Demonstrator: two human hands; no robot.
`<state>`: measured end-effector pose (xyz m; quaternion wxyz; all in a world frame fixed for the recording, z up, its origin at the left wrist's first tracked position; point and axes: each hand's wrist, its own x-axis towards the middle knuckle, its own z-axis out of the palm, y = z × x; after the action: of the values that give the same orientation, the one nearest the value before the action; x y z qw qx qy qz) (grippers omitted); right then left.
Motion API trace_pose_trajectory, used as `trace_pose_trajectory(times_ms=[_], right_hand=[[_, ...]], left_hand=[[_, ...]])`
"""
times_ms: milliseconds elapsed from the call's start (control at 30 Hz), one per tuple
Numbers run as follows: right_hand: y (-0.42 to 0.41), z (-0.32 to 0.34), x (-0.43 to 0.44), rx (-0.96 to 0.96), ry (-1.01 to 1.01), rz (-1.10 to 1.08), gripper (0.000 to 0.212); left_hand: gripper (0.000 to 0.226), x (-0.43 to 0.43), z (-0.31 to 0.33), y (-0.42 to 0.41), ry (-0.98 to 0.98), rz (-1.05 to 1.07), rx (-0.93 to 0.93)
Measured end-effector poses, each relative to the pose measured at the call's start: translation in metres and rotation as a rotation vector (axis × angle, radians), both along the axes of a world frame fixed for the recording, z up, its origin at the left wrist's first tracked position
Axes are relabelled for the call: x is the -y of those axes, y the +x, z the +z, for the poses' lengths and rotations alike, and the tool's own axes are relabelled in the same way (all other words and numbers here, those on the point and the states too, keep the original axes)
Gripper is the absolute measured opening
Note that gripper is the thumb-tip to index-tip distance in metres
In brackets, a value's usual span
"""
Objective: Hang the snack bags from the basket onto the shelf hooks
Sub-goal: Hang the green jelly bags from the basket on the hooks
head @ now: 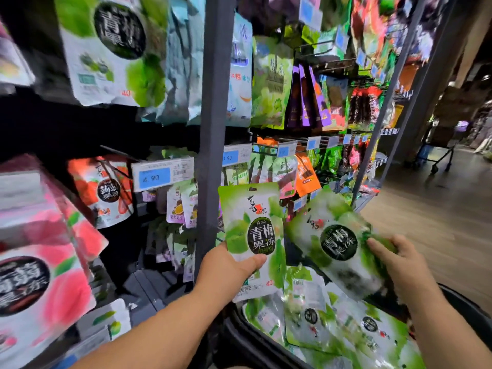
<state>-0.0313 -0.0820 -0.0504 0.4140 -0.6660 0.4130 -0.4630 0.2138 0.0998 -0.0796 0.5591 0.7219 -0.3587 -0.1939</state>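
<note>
My left hand (pixel 229 267) grips an upright green-and-white snack bag (pixel 253 230) by its lower left edge, in front of the shelf's grey post (pixel 213 102). My right hand (pixel 399 262) holds a second, tilted green bag (pixel 332 243) by its right side, just above the basket. The dark basket (pixel 239 339) at the lower right holds several more green bags (pixel 319 323). A matching large green bag (pixel 111 49) hangs on the shelf at the upper left.
Hooks carry many other snack bags: pink ones (pixel 40 262) at the left, a red one (pixel 106 193), purple and orange ones at the right. Blue price tags (pixel 157 178) stick out on hook ends. A wooden aisle floor (pixel 439 222) and a distant cart (pixel 436 155) lie to the right.
</note>
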Motion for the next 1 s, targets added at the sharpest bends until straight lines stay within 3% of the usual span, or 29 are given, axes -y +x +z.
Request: trace_pose_trajectory(times_ms=[133,200,300,600,767,867,1000], right_hand=[[0.031,0.033,-0.045,0.502,0.103,0.102,0.003],[0.049,0.041,-0.061,0.65,0.153,0.191,0.015],[0.073,0.047,-0.079,0.773,0.198,0.243,0.002],[0.144,0.066,-0.131,0.738,0.208,0.358,0.02],[0.156,0.08,-0.141,0.429,0.138,0.561,0.09],[0.164,0.09,-0.145,0.307,0.093,0.657,0.085],[0.178,0.106,-0.154,0.373,0.096,0.726,0.077]], left_hand=[[0.021,-0.01,0.02,-0.005,-0.041,0.027,-0.021],[0.025,-0.015,0.032,-0.007,-0.075,0.04,-0.043],[0.025,-0.026,0.051,-0.009,-0.162,0.043,-0.1],[0.017,-0.078,0.105,0.013,-0.262,0.157,-0.015],[0.016,-0.107,0.125,0.037,-0.286,0.21,0.013],[0.022,-0.121,0.138,0.049,-0.297,0.263,0.057],[0.021,-0.134,0.154,0.059,-0.267,0.307,0.133]])
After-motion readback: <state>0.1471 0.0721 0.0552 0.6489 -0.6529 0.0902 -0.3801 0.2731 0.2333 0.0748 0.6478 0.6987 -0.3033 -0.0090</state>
